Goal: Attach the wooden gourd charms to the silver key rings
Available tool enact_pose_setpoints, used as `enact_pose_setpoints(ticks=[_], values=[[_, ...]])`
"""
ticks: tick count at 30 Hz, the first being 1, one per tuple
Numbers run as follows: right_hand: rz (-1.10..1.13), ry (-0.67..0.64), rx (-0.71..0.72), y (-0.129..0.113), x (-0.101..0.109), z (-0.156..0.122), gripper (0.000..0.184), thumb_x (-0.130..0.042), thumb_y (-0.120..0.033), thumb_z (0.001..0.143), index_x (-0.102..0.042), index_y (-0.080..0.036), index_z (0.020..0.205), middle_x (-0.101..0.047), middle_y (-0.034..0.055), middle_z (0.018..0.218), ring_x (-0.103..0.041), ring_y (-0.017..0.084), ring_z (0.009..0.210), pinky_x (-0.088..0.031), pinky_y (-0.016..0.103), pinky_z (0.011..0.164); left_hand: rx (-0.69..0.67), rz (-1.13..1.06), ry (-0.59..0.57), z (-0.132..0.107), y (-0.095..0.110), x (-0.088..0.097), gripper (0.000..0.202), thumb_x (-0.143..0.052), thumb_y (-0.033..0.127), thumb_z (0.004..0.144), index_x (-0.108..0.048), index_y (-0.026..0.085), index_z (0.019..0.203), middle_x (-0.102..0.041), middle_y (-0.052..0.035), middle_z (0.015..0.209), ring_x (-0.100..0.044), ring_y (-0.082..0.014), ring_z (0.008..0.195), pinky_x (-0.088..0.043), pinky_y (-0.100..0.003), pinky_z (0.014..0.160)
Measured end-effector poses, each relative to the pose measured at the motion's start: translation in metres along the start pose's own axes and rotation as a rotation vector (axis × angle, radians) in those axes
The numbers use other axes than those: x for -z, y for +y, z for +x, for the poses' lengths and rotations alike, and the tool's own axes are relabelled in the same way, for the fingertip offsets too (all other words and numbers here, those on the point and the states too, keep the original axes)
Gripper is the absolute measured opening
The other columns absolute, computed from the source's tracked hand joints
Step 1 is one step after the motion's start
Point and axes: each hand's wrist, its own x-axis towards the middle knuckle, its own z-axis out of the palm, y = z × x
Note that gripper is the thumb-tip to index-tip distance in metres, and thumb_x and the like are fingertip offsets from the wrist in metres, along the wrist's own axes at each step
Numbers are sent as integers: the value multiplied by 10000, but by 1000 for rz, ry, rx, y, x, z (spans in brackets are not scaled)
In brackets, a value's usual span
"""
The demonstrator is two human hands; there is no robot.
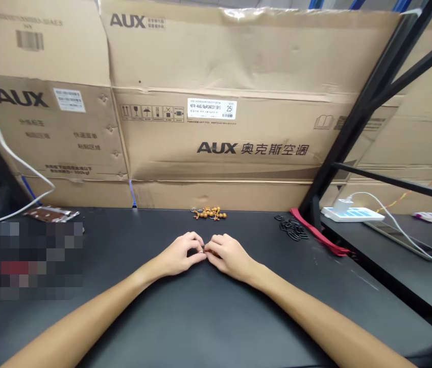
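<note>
My left hand and my right hand rest together on the black table, fingertips touching. Both pinch a small metal ring or clasp between them; it is too small to name surely. A brownish bit shows under my right fingers. Beyond my hands, near the table's back edge, lies a small heap of orange-brown bead pieces. A pile of black rings lies to the right of it.
Large AUX cardboard boxes wall off the back. A black metal rack post rises at right beside a red strap. A white power strip with cable sits on the right bench. A foil packet lies far left.
</note>
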Motion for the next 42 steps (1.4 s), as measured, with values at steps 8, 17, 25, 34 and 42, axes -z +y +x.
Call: enact_pose_setpoints(ticks=[8,17,25,34,42], values=[[-6,-14,-177,9,1,0,103,-600,-290,854,-612,-188,861,-593,33,830,-534,169,765,-395,288,698,-46,65,12,0,-4,0,183,-532,297,901,-681,205,850,-593,-47,1002,-560,-183,940,-441,-322,895],[38,26,-160,6,-1,-1,117,-600,-301,867,-569,-194,830,-579,31,825,-513,169,761,-397,296,696,-43,170,73,-1,-3,-3,190,-562,345,876,-658,202,794,-589,-50,994,-537,-198,929,-447,-344,876],[96,10,-97,1,1,0,105,-576,-300,888,-569,-197,873,-590,36,853,-515,169,779,-396,300,715,-57,177,74,-1,-4,-3,191,-467,237,911,-634,193,829,-591,-62,996,-527,-196,920,-446,-343,875],[27,13,-207,7,1,1,25,-587,-208,850,-592,-189,834,-602,40,844,-508,180,790,-400,314,717,-72,201,64,-1,-6,-5,197,-444,250,942,-608,197,847,-570,-55,1019,-517,-194,940,-428,-340,888],[137,-8,-95,0,1,1,43,-546,-207,885,-588,-198,881,-595,37,867,-503,173,799,-410,306,742,-49,205,69,-2,-4,-4,151,-468,215,923,-578,190,823,-560,-52,1036,-524,-190,952,-435,-336,883]])
